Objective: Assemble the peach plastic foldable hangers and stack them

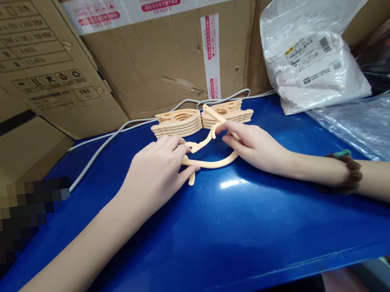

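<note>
A cream plastic folding clothes hanger (213,164) is held low over the blue table, in front of two stacks. My left hand (162,167) pinches its left end between thumb and fingers, and a short piece sticks out below the thumb. On the other side my right hand (252,141) has its fingers closed around the right part, hiding some of it. A straight arm of the hanger points up and left from the right fingers. Just behind, a left stack (177,128) and a right stack (244,115) of similar cream hangers lie side by side.
The blue table (228,237) has its front edge below my arms. Large cardboard boxes (154,55) stand behind and at the left. A grey cable (99,159) runs along the back. White plastic packaging (317,63) and clear plastic wrap (386,121) lie at the right.
</note>
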The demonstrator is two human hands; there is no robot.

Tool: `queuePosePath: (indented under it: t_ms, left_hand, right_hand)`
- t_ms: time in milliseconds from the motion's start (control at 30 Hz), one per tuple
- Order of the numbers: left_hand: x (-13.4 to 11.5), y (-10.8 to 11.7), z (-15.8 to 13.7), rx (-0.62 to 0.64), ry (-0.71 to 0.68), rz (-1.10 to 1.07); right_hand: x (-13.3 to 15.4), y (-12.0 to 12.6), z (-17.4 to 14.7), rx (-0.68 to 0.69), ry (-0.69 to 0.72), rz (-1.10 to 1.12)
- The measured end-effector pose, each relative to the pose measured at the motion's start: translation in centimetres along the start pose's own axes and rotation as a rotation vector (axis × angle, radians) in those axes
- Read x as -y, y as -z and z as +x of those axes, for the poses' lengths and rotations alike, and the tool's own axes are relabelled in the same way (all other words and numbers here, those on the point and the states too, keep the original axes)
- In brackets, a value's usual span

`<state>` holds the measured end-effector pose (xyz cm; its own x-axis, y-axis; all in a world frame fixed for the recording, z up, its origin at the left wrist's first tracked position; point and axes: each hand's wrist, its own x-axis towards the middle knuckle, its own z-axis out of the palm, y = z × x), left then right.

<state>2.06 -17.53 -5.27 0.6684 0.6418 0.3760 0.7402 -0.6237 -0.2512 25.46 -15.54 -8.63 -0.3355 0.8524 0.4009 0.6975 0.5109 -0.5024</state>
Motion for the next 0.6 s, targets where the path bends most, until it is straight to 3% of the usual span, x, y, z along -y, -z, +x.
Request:
queuePosePath:
  t_ms: [267, 600]
  left_hand:
    - [0.28, 0.04, 0.08, 0.006, -0.047, 0.001]
    - [0.15, -0.01, 0.09, -0.001, -0.141, 0.046]
  right_hand:
    - [0.02, -0.06, 0.08, -0.052, -0.005, 0.002]
    - [-0.07, -0.04, 0.09, 0.016, 0.047, 0.045]
